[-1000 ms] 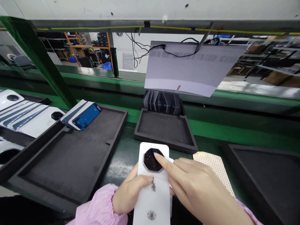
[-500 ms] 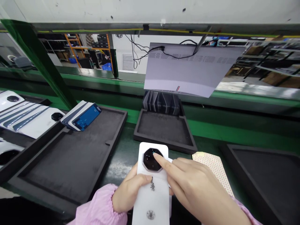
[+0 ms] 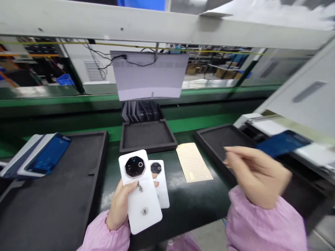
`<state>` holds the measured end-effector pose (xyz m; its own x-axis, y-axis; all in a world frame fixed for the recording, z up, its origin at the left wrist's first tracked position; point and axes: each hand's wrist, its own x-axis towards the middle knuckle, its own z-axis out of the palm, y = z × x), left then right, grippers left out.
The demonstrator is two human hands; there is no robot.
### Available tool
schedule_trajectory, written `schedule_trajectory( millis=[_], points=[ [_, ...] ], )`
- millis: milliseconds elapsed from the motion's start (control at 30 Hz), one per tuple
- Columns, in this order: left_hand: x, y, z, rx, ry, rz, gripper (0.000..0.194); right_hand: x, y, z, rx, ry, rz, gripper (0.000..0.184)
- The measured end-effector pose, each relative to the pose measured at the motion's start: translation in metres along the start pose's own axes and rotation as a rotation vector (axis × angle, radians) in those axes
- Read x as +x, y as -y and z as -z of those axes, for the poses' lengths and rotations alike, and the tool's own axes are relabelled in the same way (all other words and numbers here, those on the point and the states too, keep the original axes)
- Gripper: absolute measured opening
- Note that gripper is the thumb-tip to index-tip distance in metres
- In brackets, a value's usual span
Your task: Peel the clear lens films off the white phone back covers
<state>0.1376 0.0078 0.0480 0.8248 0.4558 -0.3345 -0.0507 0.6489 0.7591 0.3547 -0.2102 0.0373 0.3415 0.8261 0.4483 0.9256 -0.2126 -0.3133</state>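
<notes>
Left hand point(image 3: 119, 202): closed around a white rectangular phone point(image 3: 143, 200) with a black octagonal camera module point(image 3: 133, 167), tilted above the dark green bench point(image 3: 196, 198). A second white rectangular phone point(image 3: 162, 190) shows just behind it. Right hand point(image 3: 260, 176): raised near a black rectangular tray point(image 3: 227, 134), fingertips point(image 3: 230, 150) pinched together; blur prevents telling whether they hold anything

The one camera sits on the person's head and looks forward and down at the bench point(image 3: 180, 205). The left hand point(image 3: 119, 202) and the right hand point(image 3: 259, 177) are near it, low in the view, with the sleeves point(image 3: 264, 225) running in from the bottom edge. The white panel point(image 3: 150, 80) is farther away, up high, and the blue bin point(image 3: 65, 79) is farther still.
</notes>
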Motion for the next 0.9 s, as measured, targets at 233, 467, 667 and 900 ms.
schedule_trajectory(
  millis=[233, 467, 667, 900],
  points=[
    [0.004, -0.005, -0.013, 0.027, -0.062, -0.041, 0.039, -0.023, -0.036, -0.055, 0.107, 0.102, -0.246, 0.014],
    [0.012, 0.001, -0.015, -0.002, -0.058, -0.051, 0.056, -0.037, -0.048, -0.075, 0.154, 0.126, -0.256, 0.014],
    [0.012, -0.001, -0.018, 0.011, -0.087, -0.071, 0.06, -0.029, -0.046, -0.074, 0.221, 0.208, -0.273, 0.013],
    [0.015, 0.001, -0.018, 0.008, -0.079, -0.069, 0.059, -0.024, -0.049, -0.076, 0.272, 0.279, -0.341, 0.017]
  ],
)
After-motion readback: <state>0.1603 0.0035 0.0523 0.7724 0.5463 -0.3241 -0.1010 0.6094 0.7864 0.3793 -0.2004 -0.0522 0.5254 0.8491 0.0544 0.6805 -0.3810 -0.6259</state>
